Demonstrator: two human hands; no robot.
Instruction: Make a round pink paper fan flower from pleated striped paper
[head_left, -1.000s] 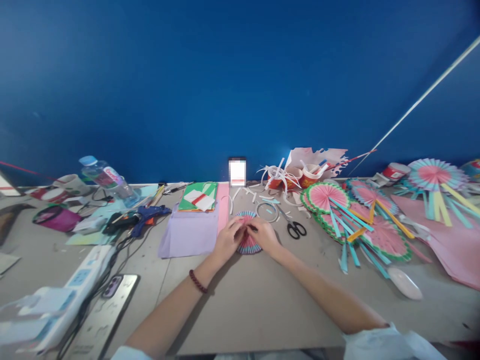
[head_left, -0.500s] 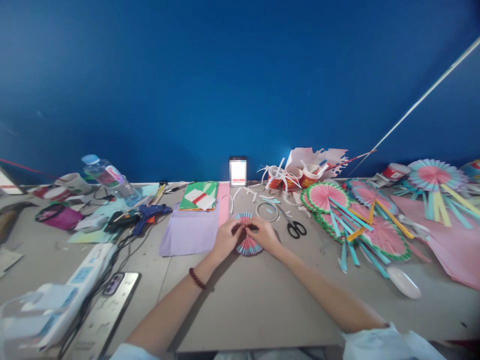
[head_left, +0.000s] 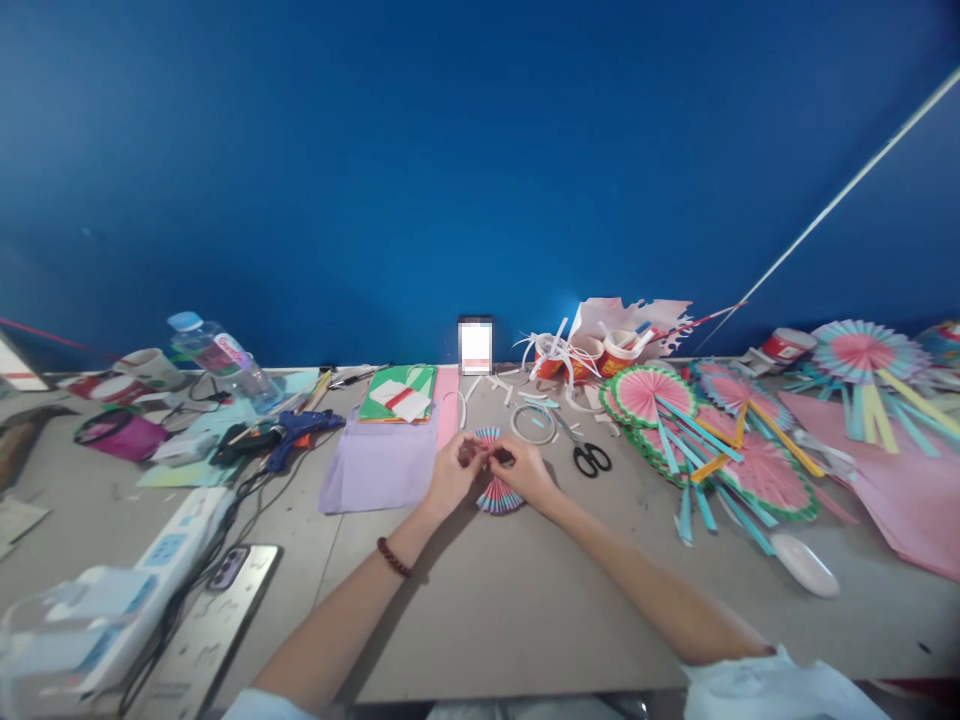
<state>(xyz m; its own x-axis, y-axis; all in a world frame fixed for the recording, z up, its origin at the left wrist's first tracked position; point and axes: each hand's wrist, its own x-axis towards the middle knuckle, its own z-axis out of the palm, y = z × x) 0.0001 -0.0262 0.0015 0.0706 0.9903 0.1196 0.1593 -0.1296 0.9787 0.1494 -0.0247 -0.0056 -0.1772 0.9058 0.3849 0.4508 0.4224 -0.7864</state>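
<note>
Both hands meet over the middle of a small pleated paper fan (head_left: pixel 500 497), pink with light blue edges, whose folds spread above and below my fingers. My left hand (head_left: pixel 454 470) pinches at its centre from the left side. From the right, my right hand (head_left: pixel 526 470) pinches at the same spot, fingertips nearly touching the left ones. What exactly lies between the fingertips is hidden. To the right of my right hand lie scissors (head_left: pixel 592 459) with black handles and a roll of clear tape (head_left: pixel 533 424).
Purple paper (head_left: pixel 375 470) under green sheets (head_left: pixel 397 385) lies left of my hands, with a blue glue gun (head_left: pixel 296 435) beyond. Finished-looking paper fans (head_left: pixel 651 393) with ribbons pile up at right. A phone (head_left: pixel 476 345) stands against the blue wall. A power strip (head_left: pixel 161 560) is front left.
My fingers have shifted slightly at the fan's centre, and the fan's visible folds look a little narrower. Both hands stay in the same place.
</note>
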